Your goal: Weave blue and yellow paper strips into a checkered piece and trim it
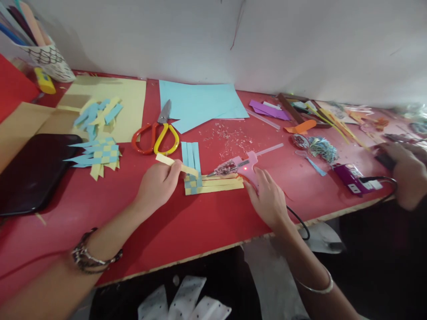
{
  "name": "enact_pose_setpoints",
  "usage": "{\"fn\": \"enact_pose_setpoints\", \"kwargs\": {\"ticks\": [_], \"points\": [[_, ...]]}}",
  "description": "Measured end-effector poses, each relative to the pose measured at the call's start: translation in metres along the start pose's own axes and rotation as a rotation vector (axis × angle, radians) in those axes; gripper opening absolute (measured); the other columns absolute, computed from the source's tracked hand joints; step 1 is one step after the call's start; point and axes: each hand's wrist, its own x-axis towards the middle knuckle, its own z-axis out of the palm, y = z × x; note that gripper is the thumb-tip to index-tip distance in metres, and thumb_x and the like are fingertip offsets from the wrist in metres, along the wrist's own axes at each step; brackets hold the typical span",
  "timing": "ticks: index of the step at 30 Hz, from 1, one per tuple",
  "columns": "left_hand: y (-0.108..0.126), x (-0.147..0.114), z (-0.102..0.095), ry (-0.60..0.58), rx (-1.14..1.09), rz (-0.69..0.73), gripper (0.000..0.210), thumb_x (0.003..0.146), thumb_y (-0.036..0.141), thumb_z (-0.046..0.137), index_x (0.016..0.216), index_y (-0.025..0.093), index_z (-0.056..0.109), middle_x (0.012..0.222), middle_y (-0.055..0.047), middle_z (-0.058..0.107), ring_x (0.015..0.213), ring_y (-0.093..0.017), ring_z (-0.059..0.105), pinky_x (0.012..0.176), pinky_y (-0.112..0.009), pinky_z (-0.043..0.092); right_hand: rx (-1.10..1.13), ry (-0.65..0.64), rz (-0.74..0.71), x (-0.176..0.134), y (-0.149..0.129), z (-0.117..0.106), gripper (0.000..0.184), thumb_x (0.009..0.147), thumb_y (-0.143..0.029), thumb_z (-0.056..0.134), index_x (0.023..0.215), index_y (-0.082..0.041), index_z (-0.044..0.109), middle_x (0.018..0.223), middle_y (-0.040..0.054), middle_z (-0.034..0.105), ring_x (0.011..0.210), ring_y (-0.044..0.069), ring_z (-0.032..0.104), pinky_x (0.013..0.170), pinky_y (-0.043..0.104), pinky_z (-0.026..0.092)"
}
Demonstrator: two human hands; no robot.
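Note:
My left hand (160, 180) pinches a pale yellow paper strip (180, 166), lifting its free end off a small woven piece. That woven paper piece (192, 183) is a blue and yellow check, with blue strips (190, 155) pointing away and yellow strips (223, 183) running right. In my right hand (268, 195) is a pink hot glue gun (242, 168), its light glowing red. A clear glue stick pokes out of its back. The nozzle points left, close to the weave; whether it touches the paper I cannot tell.
Scissors (160, 131) with red and yellow handles lie behind my left hand. A finished-looking woven piece (106, 155) rests beside a black tray-like object (33, 173). Blue paper (203, 104) lies at the back. A purple power strip (348, 178) and another person's hand (408, 173) are at right.

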Motion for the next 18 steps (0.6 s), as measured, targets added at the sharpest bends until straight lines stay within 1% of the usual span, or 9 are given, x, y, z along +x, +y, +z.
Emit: {"fn": "enact_pose_setpoints", "kwargs": {"ticks": [3, 6, 9, 14, 18], "points": [[-0.001, 0.0, 0.0, -0.01, 0.003, -0.01, 0.042, 0.081, 0.037, 0.03, 0.042, 0.022, 0.023, 0.039, 0.004, 0.022, 0.038, -0.011, 0.029, 0.04, -0.026, 0.022, -0.008, 0.028, 0.01, -0.001, 0.005, -0.001, 0.038, 0.086, -0.041, 0.033, 0.107, -0.017, 0.053, 0.094, 0.0137, 0.063, 0.081, 0.026, 0.06, 0.062, 0.037, 0.049], [-0.001, 0.001, 0.0, -0.035, 0.01, -0.025, 0.043, 0.081, 0.038, 0.028, 0.042, 0.022, 0.033, 0.039, 0.004, 0.023, 0.039, -0.012, 0.032, 0.042, -0.026, 0.024, -0.023, 0.039, 0.022, -0.003, 0.009, -0.002, 0.038, 0.086, -0.04, 0.033, 0.107, -0.017, 0.054, 0.093, 0.014, 0.062, 0.08, 0.026, 0.06, 0.061, 0.037, 0.049], [0.0, 0.001, 0.0, -0.05, 0.017, -0.024, 0.043, 0.082, 0.037, 0.027, 0.045, 0.021, 0.044, 0.039, 0.003, 0.028, 0.041, -0.013, 0.037, 0.044, -0.027, 0.027, -0.037, 0.038, 0.038, -0.005, 0.012, -0.005, 0.038, 0.085, -0.039, 0.032, 0.108, -0.015, 0.053, 0.095, 0.0148, 0.062, 0.081, 0.027, 0.06, 0.06, 0.037, 0.048], [0.001, 0.001, -0.002, -0.057, 0.005, -0.017, 0.043, 0.082, 0.037, 0.028, 0.049, 0.02, 0.051, 0.041, 0.002, 0.038, 0.044, -0.014, 0.042, 0.045, -0.026, 0.029, -0.065, 0.04, 0.048, -0.008, 0.017, -0.01, 0.037, 0.085, -0.037, 0.032, 0.108, -0.016, 0.052, 0.092, 0.0142, 0.062, 0.079, 0.028, 0.06, 0.057, 0.037, 0.046], [-0.001, 0.002, -0.001, -0.062, 0.003, -0.021, 0.043, 0.081, 0.036, 0.028, 0.055, 0.019, 0.058, 0.044, 0.001, 0.046, 0.046, -0.014, 0.045, 0.045, -0.025, 0.031, -0.079, 0.065, 0.048, -0.011, 0.022, -0.013, 0.036, 0.085, -0.035, 0.032, 0.108, -0.015, 0.052, 0.093, 0.0147, 0.062, 0.08, 0.028, 0.06, 0.057, 0.036, 0.046]]}}
